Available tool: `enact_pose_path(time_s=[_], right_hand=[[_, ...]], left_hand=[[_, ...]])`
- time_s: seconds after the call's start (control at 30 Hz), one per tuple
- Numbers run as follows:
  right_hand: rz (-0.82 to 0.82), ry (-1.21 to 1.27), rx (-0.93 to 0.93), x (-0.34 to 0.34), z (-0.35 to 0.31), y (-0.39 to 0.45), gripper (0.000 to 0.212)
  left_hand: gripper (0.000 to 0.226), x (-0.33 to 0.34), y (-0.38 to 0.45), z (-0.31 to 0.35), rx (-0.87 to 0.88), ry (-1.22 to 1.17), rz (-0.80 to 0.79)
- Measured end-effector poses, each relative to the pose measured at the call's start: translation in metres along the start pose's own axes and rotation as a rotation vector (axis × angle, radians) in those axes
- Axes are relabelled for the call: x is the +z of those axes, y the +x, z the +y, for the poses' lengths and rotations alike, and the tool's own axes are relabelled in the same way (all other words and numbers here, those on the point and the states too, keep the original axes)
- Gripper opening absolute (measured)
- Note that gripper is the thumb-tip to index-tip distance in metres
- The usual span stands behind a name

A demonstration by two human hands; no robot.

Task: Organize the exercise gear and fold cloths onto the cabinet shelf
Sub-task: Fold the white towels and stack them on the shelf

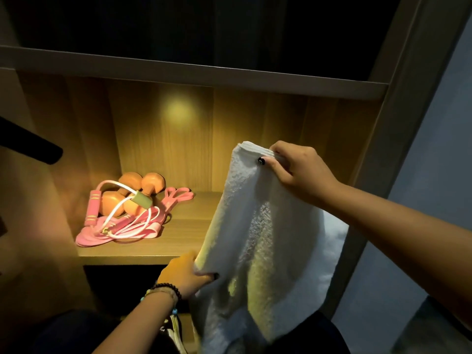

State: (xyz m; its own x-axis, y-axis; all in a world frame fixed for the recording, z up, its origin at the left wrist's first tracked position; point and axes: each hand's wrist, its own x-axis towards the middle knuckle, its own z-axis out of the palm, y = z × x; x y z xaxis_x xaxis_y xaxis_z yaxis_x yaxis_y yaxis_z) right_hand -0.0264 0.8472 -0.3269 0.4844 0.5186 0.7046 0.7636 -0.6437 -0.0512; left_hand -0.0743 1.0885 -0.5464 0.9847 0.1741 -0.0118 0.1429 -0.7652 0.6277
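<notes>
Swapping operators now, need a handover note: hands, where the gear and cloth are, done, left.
Left hand grips the white towel at its lower left edge; right hand pinches its folded top edge.
Towel hangs in front of the lit shelf, not on it.
Done: dumbbells, jump rope and pink bands piled at shelf left.
Left: finish folding, set towel on the shelf's free right side.

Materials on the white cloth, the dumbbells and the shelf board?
White cloth: looks like cotton terry, nubby looped pile, soft drape. Dumbbells: orange, matte and smooth, likely a vinyl or neoprene coating; core unseen. Shelf board: wood-grain finish, probably laminate.
</notes>
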Motion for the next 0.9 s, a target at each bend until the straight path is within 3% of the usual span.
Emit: enact_pose_path(time_s=[0.2,0.3,0.43,0.57,0.7,0.8,0.9], right_hand=[[-0.118,0.139,-0.059,0.006,-0.020,0.000,0.030],[-0.174,0.266,-0.080,0.008,-0.032,-0.002,0.025],[-0.186,0.348,-0.027,0.011,-0.034,-0.005,0.029],[-0.228,0.435,0.077,0.013,-0.014,-0.016,0.031],[-0.452,0.445,0.159,0.012,0.010,-0.030,0.054],[-0.575,0.342,0.139,0.017,0.035,-0.047,0.048],[-0.582,0.282,0.173,0.021,0.065,-0.065,0.033]], left_hand=[[0.071,-0.071,-0.014,0.084,0.453,-0.634,0.193],[0.063,-0.094,-0.013,0.104,0.566,-0.721,0.160],[0.014,-0.088,-0.012,0.112,0.470,-0.726,0.132],[0.023,-0.069,-0.010,0.111,0.447,-0.688,0.262],[0.015,-0.067,-0.005,0.110,0.384,-0.834,0.347],[0.010,-0.072,0.003,0.108,0.344,-0.898,0.424],[0.016,-0.084,0.012,0.102,0.315,-0.903,0.474]])
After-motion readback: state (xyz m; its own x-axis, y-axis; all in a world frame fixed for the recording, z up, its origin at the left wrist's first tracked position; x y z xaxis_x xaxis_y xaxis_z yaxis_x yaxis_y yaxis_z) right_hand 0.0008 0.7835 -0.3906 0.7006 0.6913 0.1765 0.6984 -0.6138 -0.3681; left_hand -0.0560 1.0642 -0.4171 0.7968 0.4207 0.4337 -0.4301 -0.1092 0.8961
